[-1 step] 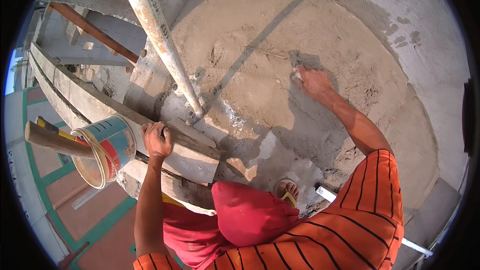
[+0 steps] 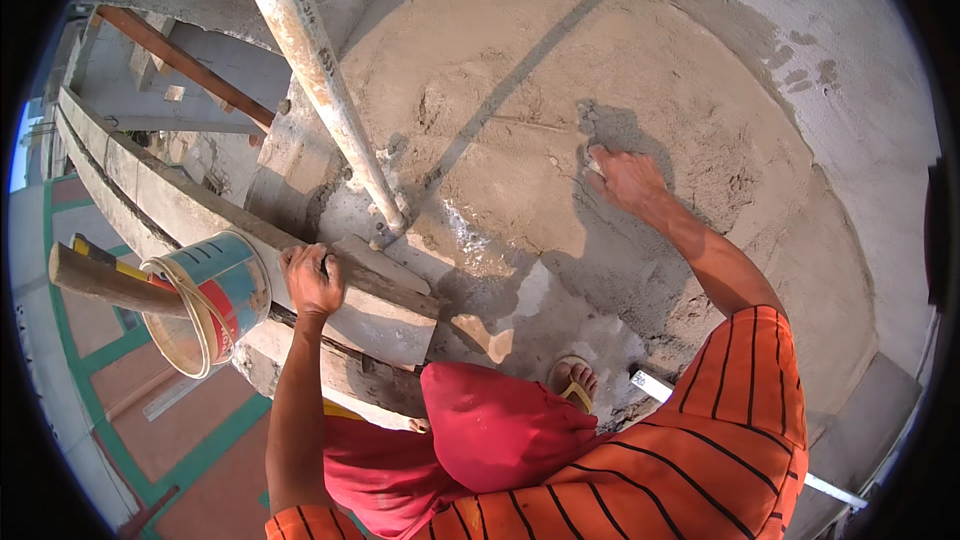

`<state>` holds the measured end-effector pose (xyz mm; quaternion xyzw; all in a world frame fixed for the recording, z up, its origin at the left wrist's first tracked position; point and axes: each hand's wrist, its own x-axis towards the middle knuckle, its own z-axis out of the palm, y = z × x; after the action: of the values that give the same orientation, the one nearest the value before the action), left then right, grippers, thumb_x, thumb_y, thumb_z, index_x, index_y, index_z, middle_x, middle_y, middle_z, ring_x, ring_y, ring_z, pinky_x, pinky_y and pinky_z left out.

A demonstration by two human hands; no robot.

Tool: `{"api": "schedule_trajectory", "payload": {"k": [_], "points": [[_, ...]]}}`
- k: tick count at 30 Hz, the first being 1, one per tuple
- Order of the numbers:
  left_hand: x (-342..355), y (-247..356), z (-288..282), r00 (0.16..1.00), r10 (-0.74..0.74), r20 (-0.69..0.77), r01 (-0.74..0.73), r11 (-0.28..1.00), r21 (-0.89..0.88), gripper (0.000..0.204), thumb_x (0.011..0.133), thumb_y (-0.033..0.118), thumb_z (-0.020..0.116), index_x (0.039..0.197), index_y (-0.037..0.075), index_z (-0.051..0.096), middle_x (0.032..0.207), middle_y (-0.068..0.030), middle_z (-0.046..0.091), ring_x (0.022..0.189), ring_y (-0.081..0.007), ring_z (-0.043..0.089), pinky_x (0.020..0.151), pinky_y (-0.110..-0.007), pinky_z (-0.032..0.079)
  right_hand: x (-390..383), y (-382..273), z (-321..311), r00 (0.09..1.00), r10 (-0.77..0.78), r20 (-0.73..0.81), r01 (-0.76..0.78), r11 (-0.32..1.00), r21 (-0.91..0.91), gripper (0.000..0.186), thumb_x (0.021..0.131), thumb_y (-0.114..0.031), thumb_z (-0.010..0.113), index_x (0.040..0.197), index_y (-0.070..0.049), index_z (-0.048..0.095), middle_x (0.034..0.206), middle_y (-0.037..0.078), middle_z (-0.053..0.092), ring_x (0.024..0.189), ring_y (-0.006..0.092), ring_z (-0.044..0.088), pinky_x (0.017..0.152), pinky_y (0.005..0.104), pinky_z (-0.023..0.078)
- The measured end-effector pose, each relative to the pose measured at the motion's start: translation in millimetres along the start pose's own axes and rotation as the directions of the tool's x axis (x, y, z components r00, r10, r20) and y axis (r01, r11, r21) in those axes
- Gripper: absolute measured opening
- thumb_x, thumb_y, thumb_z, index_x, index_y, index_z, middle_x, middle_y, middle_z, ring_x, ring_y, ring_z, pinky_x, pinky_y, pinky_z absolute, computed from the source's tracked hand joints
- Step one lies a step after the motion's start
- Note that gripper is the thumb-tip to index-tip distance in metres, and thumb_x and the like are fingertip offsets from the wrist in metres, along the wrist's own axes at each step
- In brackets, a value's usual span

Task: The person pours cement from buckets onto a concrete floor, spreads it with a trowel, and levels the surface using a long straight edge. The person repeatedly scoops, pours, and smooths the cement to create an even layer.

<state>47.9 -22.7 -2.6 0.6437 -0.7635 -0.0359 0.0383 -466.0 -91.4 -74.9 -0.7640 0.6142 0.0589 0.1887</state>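
Observation:
My right hand is closed over a rough layer of wet mortar at the upper right of centre. A small pale bit shows at its fingertips; what it holds is too hidden to name. Its dark shadow falls on the mortar around it. At the left, my left hand is curled over the edge of a concrete ledge. Directly left of that hand sits a plastic bucket on the ledge, tilted toward the left. Out of its mouth sticks a wooden handle, beside a yellow-and-black tool handle.
A stained white pipe stands slanted between my hands. My sandalled foot is on the mortar-smeared floor, near a pale straight bar. A curved grey wall bounds the right. Beyond the ledge, green-edged reddish paving lies lower down.
My right hand has shifted slightly down and toward me over the mortar, with its fingers still closed. My left hand keeps its place on the ledge.

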Motion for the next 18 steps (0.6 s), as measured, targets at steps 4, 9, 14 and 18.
{"api": "schedule_trajectory", "payload": {"k": [4,9,14,18], "points": [[8,3,2,0.999,0.046,-0.014,-0.046,0.999,0.003,0.015,0.079,0.02,0.055,0.078,0.006,0.06,0.081,-0.0126,0.063,0.084,-0.0336,0.054,0.093,-0.045,0.035,-34,22,2,0.975,-0.091,-0.201,0.087,0.996,-0.029,0.038,0.093,-0.036,0.057,0.116,-0.006,0.058,0.097,0.019,0.069,0.084,0.035,0.068,0.077,0.0471,0.054],[7,2,7,0.993,0.099,-0.062,-0.1,0.995,0.003,0.015,0.082,0.019,0.054,0.077,0.007,0.061,0.082,-0.0111,0.064,0.083,-0.031,0.055,0.093,-0.044,0.034,15,60,1,0.911,0.333,-0.243,-0.313,0.943,0.116,0.036,0.094,-0.035,0.055,0.115,-0.005,0.058,0.102,0.02,0.067,0.09,0.0345,0.067,0.076,0.0468,0.053],[-2,3,-4,1.0,0.011,-0.019,-0.012,0.998,-0.069,0.017,0.082,0.022,0.055,0.082,0.008,0.064,0.088,-0.0129,0.067,0.089,-0.0306,0.057,0.096,-0.044,0.033,-43,-38,28,0.97,0.183,-0.161,-0.167,0.98,0.107,0.031,0.092,-0.03,0.06,0.109,-0.005,0.056,0.098,0.02,0.067,0.093,0.0373,0.065,0.078,0.0483,0.051],[-4,-1,-8,1.0,0.012,-0.014,-0.014,0.984,-0.18,0.019,0.082,0.022,0.055,0.088,0.007,0.065,0.092,-0.0129,0.067,0.097,-0.0296,0.058,0.104,-0.046,0.03,-118,-90,30,0.942,0.311,-0.129,-0.297,0.948,0.116,0.037,0.092,-0.036,0.059,0.11,-0.004,0.06,0.098,0.022,0.067,0.088,0.0397,0.065,0.076,0.0476,0.05]]}}
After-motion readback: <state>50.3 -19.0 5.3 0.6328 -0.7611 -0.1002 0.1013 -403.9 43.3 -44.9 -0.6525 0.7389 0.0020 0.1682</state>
